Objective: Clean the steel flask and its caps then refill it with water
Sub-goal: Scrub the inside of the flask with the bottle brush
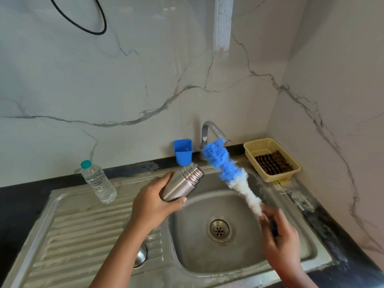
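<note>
Tilting over the sink (245,265), the uncapped steel flask (182,183) is gripped round its lower body by the left hand (153,206). The bottle brush (226,171) is held by its handle in the right hand (278,235), clear of the mouth. Rigid, smooth steel, judged slippery when wet; mid-body hold suits.

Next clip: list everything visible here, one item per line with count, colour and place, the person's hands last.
steel flask: 1, silver, uncapped, tilted over the sink's left edge
bottle brush: 1, blue and white bristles, angled up toward the tap
sink: 1, steel, with ribbed drainboard on the left
tap: 1, chrome, behind the basin
cup: 1, blue, left of the tap
water bottle: 1, clear with teal cap, on the sink's back-left corner
basket: 1, cream, back right, holding a dark striped scrubber
left hand: grips the flask
right hand: holds the brush handle
</note>
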### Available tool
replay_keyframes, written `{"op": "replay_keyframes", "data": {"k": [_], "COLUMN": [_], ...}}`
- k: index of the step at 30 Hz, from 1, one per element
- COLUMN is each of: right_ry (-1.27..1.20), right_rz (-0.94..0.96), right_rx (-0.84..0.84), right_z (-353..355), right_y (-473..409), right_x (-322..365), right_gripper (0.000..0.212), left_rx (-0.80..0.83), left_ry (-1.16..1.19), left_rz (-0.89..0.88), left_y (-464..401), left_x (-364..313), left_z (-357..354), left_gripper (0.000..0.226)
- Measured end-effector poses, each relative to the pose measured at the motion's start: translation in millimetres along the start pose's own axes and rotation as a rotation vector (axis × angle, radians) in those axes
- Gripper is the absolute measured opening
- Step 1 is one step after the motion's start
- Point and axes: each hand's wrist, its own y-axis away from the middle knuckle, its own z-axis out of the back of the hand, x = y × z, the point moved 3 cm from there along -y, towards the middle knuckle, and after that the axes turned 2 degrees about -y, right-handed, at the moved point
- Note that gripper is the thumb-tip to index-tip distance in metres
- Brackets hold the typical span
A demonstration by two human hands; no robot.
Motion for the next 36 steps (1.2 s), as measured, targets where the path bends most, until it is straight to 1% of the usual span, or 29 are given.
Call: {"op": "replay_keyframes", "data": {"k": [2, 3, 4, 6, 8, 10, 12, 14, 16, 18, 22, 24, 26, 28, 29, 31, 33, 34, 36], "right_ry": [0.053, 0.093, 0.143, 0.236, 0.295, 0.337, 0.365, 0.375, 0.378, 0.369, 0.279, 0.211, 0.13, 0.05, 0.016, -0.027, -0.058, -0.069, -0.066], "right_rz": [0.069, 0.117, 0.176, 0.269, 0.279, 0.272, 0.318, 0.402, 0.429, 0.392, 0.241, 0.159, 0.075, 0.001, -0.027, -0.027, 0.005, 0.017, 0.038], "right_rx": [-0.024, -0.02, -0.007, 0.003, -0.002, -0.013, -0.029, -0.047, -0.053, -0.033, 0.052, 0.071, 0.094, 0.115, 0.136, 0.169, 0.158, 0.144, 0.125], "right_z": [-1, -2, -4, -11, -19, -25, -26, -23, -21, -20, -24, -26, -28, -31, -33, -38, -44, -46, -51], "right_y": [5, 9, 12, 17, 13, 4, 4, 13, 21, 20, 2, -1, 0, 4, 7, 14, 24, 29, 37], "right_x": [3, 6, 7, 9, 14, 16, 13, 7, 3, 5, 11, 13, 14, 12, 11, 14, 19, 21, 23], "right_gripper": [0.03, 0.024, 0.021, 0.024, 0.028, 0.03, 0.032, 0.031, 0.031, 0.032, 0.029, 0.024, 0.019, 0.024, 0.028, 0.032, 0.027, 0.023, 0.021], "left_rx": [-0.124, -0.159, -0.19, -0.259, -0.296, -0.288, -0.309, -0.351, -0.346, -0.321, -0.339, -0.35, -0.352, -0.336, -0.318, -0.287, -0.285, -0.281, -0.288], "left_ry": [-0.346, -0.452, -0.524, -0.628, -0.707, -0.76, -0.748, -0.693, -0.687, -0.718, -0.701, -0.623, -0.513, -0.359, -0.217, 0.159, 0.496, 0.619, 0.777], "left_rz": [-0.044, -0.074, -0.11, -0.209, -0.32, -0.377, -0.346, -0.289, -0.301, -0.369, -0.545, -0.543, -0.486, -0.398, -0.314, -0.096, 0.108, 0.194, 0.321], "left_y": [-3, -3, -4, -4, 0, 5, 6, 4, 2, 6, 14, 14, 13, 14, 15, 17, 18, 19, 17], "left_x": [7, 9, 11, 10, 8, 6, 7, 10, 15, 18, 15, 13, 11, 8, 7, 5, 6, 8, 8], "left_z": [2, 1, -1, -4, -9, -15, -15, -8, -4, -4, -1, 2, 2, 0, -1, -2, -8, -13, -18], "left_gripper": [0.079, 0.081, 0.082, 0.082, 0.08, 0.078, 0.076, 0.074, 0.074, 0.072, 0.056, 0.056, 0.06, 0.064, 0.065, 0.066, 0.065, 0.065, 0.06]}}
